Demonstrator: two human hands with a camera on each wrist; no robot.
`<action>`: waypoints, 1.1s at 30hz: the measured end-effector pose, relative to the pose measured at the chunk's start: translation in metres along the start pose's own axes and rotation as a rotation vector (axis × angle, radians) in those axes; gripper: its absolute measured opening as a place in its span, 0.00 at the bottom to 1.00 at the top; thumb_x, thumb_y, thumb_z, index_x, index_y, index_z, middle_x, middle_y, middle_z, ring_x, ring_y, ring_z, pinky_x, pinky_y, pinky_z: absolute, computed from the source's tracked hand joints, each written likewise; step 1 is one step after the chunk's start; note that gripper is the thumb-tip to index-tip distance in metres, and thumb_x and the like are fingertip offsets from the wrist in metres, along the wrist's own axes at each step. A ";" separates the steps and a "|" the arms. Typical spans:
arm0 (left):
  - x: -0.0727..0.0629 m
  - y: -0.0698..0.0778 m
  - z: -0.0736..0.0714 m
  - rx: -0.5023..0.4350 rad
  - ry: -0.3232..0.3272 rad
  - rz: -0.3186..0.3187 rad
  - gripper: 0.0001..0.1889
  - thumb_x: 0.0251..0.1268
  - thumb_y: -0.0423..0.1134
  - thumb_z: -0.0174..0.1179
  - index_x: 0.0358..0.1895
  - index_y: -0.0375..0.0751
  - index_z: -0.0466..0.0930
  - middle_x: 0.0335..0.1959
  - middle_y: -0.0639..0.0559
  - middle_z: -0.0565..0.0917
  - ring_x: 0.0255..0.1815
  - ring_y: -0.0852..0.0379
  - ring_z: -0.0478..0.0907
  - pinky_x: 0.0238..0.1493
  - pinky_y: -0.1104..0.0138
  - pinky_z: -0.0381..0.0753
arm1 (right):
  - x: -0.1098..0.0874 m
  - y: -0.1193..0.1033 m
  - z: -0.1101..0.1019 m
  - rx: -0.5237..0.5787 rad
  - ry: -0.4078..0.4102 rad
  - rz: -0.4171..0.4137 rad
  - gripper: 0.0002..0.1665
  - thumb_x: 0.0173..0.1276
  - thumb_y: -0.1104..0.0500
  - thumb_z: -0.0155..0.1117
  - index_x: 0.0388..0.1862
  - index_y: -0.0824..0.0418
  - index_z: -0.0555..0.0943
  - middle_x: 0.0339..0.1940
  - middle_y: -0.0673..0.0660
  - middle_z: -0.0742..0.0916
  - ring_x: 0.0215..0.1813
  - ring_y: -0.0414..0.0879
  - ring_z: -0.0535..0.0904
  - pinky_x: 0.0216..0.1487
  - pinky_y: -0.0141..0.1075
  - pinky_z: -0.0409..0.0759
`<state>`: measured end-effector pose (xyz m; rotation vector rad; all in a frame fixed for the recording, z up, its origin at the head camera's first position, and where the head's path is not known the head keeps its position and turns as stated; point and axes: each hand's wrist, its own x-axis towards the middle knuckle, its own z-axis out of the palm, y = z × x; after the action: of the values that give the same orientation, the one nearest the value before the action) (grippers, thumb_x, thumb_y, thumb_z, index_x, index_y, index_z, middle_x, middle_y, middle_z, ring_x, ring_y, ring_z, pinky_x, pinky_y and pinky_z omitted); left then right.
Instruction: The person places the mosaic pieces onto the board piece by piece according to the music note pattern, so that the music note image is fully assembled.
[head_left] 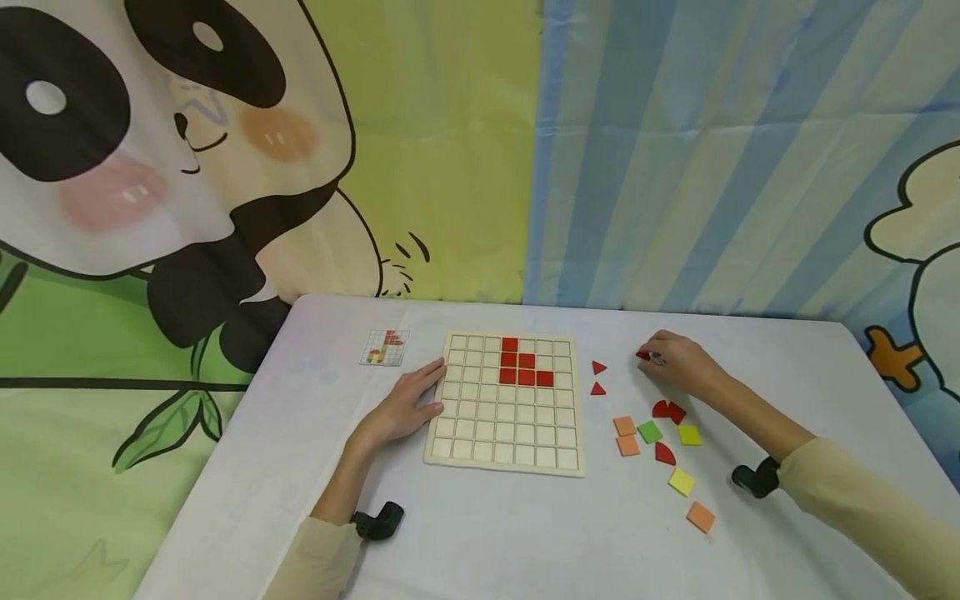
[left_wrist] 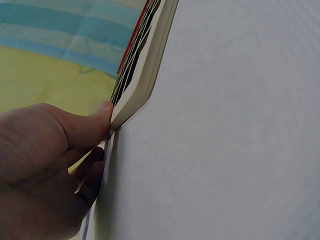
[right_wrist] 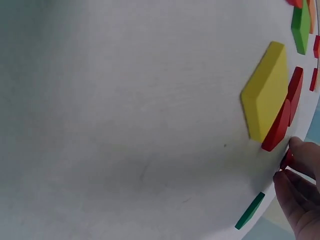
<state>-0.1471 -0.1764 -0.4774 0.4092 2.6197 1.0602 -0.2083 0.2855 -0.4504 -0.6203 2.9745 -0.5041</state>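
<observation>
A pale square grid board (head_left: 504, 433) lies on the table, with several red squares (head_left: 527, 377) set in its upper cells. My left hand (head_left: 401, 406) rests against the board's left edge, thumb and fingertips touching it. Seen from the left wrist, the thumb (left_wrist: 90, 127) meets the board's corner. To the right of the board, my right hand (head_left: 678, 362) pinches a small red piece (right_wrist: 286, 159) at the tabletop; its full shape is hidden by the fingers. Close to that hand lies a dark green piece (right_wrist: 250, 211). Two red triangles (head_left: 597, 367) lie between board and right hand.
Loose orange (head_left: 701, 517), green (head_left: 649, 432), yellow (head_left: 681, 482) and red pieces (head_left: 664, 453) are scattered right of the board. A small pattern card (head_left: 384, 347) lies beyond the left hand. Behind the table hangs a printed cloth (head_left: 450, 167).
</observation>
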 end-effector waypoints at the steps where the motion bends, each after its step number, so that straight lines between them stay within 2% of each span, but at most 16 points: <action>1: 0.000 0.000 0.000 -0.002 0.000 -0.002 0.35 0.76 0.33 0.58 0.81 0.35 0.57 0.86 0.44 0.54 0.83 0.37 0.53 0.79 0.40 0.57 | 0.001 0.001 0.001 -0.004 0.001 -0.004 0.12 0.66 0.66 0.72 0.47 0.72 0.88 0.43 0.66 0.87 0.44 0.58 0.83 0.51 0.52 0.87; 6: -0.001 0.002 0.001 -0.014 0.003 0.001 0.35 0.75 0.32 0.59 0.81 0.34 0.58 0.85 0.44 0.54 0.83 0.37 0.52 0.80 0.40 0.56 | 0.004 0.003 0.002 0.000 0.011 -0.006 0.06 0.67 0.69 0.70 0.42 0.71 0.87 0.41 0.65 0.87 0.43 0.58 0.82 0.52 0.54 0.86; 19: 0.000 0.002 0.002 0.000 0.006 0.009 0.35 0.75 0.32 0.59 0.81 0.33 0.57 0.85 0.43 0.54 0.83 0.36 0.52 0.79 0.40 0.56 | -0.002 0.004 -0.001 -0.024 0.018 -0.035 0.10 0.64 0.72 0.71 0.45 0.72 0.88 0.42 0.66 0.89 0.45 0.60 0.85 0.52 0.53 0.87; 26: 0.001 0.000 0.003 0.008 0.004 0.011 0.35 0.75 0.32 0.59 0.81 0.33 0.57 0.85 0.43 0.54 0.83 0.36 0.53 0.79 0.41 0.56 | 0.001 0.005 0.002 -0.078 -0.014 -0.063 0.09 0.65 0.73 0.70 0.44 0.71 0.88 0.41 0.65 0.89 0.45 0.60 0.85 0.53 0.53 0.86; 33: 0.001 -0.003 0.003 0.027 -0.001 0.011 0.35 0.76 0.33 0.58 0.81 0.33 0.57 0.85 0.42 0.54 0.83 0.36 0.52 0.79 0.41 0.56 | 0.009 0.001 -0.005 -0.072 -0.088 -0.021 0.07 0.64 0.70 0.70 0.41 0.69 0.89 0.39 0.63 0.88 0.40 0.54 0.82 0.50 0.50 0.87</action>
<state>-0.1478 -0.1765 -0.4815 0.4305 2.6363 1.0286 -0.2174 0.2843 -0.4458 -0.6621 2.9167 -0.3626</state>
